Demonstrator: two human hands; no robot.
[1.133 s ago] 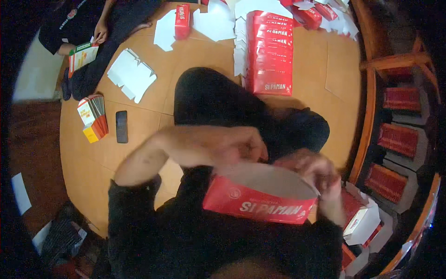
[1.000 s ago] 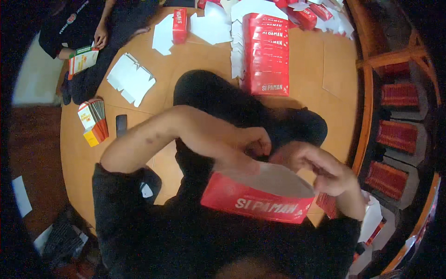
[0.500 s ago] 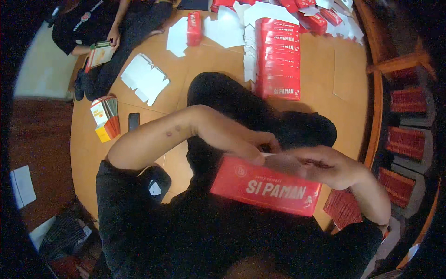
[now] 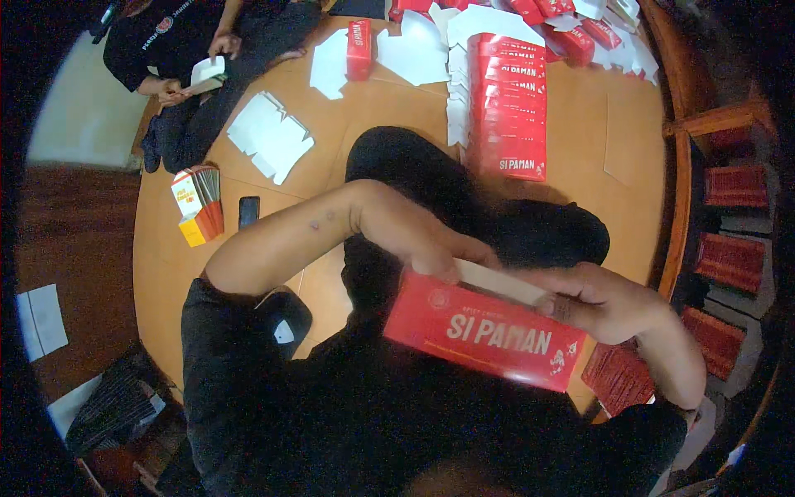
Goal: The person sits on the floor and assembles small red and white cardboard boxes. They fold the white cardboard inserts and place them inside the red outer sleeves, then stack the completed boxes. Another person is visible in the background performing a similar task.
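Observation:
A red cardboard box (image 4: 480, 356) with pale lettering is tilted in front of my chest. Along its upper edge runs a pale, uncoloured strip of card. My left hand (image 4: 443, 253) closes on that edge near its left end, most fingers hidden behind. Farther right, my right hand (image 4: 596, 302) grips the same edge, thumb on the front face. Beyond my knees lies an overlapping row of red cartons (image 4: 507, 124), with white flaps along its left side.
White carton blanks (image 4: 272, 137) lie on the brown floor, with a small red box (image 4: 358, 50) behind. Multicoloured cartons (image 4: 199, 205) and a phone (image 4: 248, 211) lie at left. A person (image 4: 178, 50) handles a small carton at upper left. Red stacks (image 4: 729, 261) fill the right-hand shelf.
My hands have shifted along the red box's upper edge, and the pale strip there now shows more. The person at upper left has turned the small carton. The whole view has shifted slightly.

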